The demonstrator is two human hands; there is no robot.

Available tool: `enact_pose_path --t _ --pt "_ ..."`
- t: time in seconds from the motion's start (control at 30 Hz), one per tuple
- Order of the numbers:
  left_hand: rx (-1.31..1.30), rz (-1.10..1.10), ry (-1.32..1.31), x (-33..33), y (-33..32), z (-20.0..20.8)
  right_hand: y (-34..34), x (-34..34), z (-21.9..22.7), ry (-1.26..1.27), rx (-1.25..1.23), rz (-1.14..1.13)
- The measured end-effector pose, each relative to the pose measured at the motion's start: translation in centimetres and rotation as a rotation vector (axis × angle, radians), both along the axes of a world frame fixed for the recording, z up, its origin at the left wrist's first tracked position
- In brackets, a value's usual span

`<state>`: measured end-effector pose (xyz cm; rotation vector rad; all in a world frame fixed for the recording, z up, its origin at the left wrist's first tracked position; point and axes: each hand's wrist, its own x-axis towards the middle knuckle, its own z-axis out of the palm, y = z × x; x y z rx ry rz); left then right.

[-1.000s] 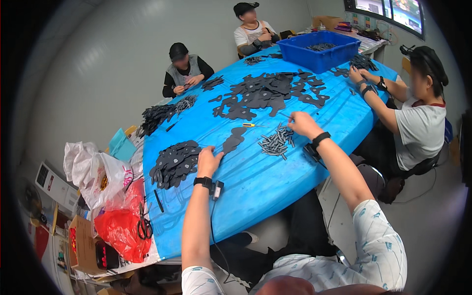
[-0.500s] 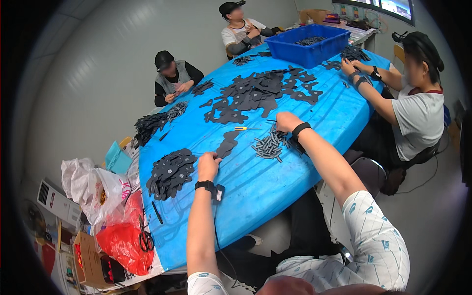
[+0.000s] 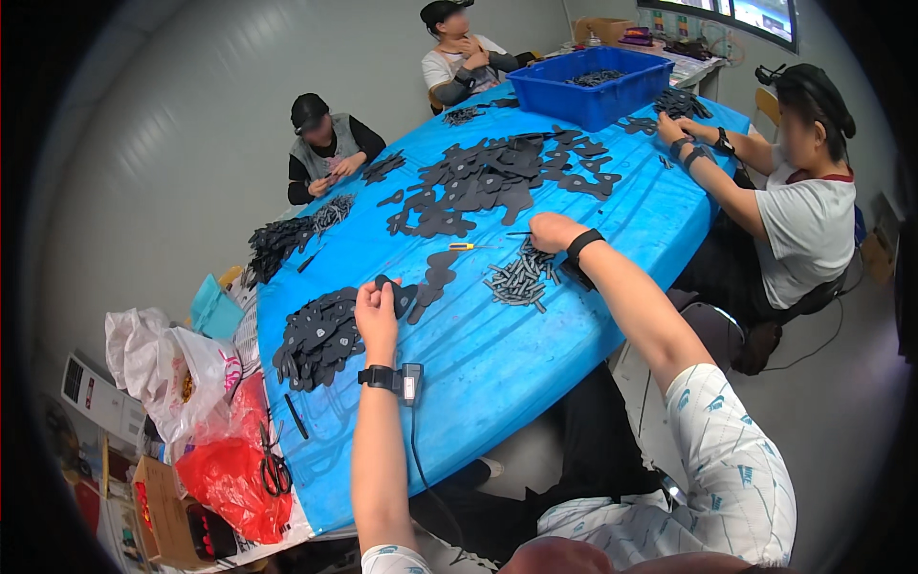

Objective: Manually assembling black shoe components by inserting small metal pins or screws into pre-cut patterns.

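Observation:
My left hand (image 3: 376, 311) pinches a dark grey flat rounded piece (image 3: 400, 295) at the right edge of a heap of like pieces (image 3: 320, 340). Beside it, several more of these pieces (image 3: 435, 282) lie overlapped in a row. My right hand (image 3: 557, 232) is closed at the far edge of a pile of short grey tubes (image 3: 519, 280). A thin dark stick (image 3: 517, 233) shows at its fingertips; whether the fingers grip it, I cannot tell. Between the hands and beyond them lies a yellow-handled screwdriver (image 3: 461, 246).
A large spread of dark pieces (image 3: 478, 182) covers the middle of the blue-covered table (image 3: 459, 402). A blue bin (image 3: 593, 96) stands at the far end. Three people sit around the table. Black scissors (image 3: 275, 469) and plastic bags (image 3: 229, 478) lie at the left. A cable hangs from my left wristband.
My left hand has moved left from the row of pieces to the heap and has turned upward, a dark piece now showing in its fingers. My right hand stays at the tubes.

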<state>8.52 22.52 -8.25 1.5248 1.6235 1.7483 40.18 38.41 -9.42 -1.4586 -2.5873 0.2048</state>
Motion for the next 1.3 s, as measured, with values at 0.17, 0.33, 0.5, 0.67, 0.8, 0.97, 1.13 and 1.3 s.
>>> enact_pose_path --t 0.17,0.33,0.5,0.67,0.8,0.97,1.13,1.3 --pt "-0.114 -0.264 -0.382 0.7 -2.2 0.7 -1.2 1.0 1.4 0.267 0.058 -0.063" --pt "-0.283 -0.361 -0.443 1.0 -3.3 -0.9 -1.7 0.6 1.8 0.585 0.030 0.002" --pt "-0.332 -0.600 -0.711 1.8 -3.8 -1.6 -6.7 -5.0 2.3 1.093 -0.392 0.154" --pt "-0.300 -0.660 -0.720 3.0 -3.6 0.0 -10.5 -10.4 2.1 1.132 -0.416 0.299" --pt "-0.261 -0.562 -0.660 1.8 -3.2 -0.6 -11.2 -13.1 2.0 1.154 -0.450 0.410" --pt "-0.216 -0.505 -0.553 0.3 -2.9 -1.8 -10.6 -13.4 4.1 1.039 -0.795 0.391" --pt "-0.240 -0.424 -0.393 0.8 -3.2 -2.1 -8.8 -14.2 1.3 1.001 -1.073 0.273" --pt "-0.316 -0.395 -0.319 0.3 -3.1 -3.6 -9.1 -12.8 0.8 0.926 -1.124 0.295"
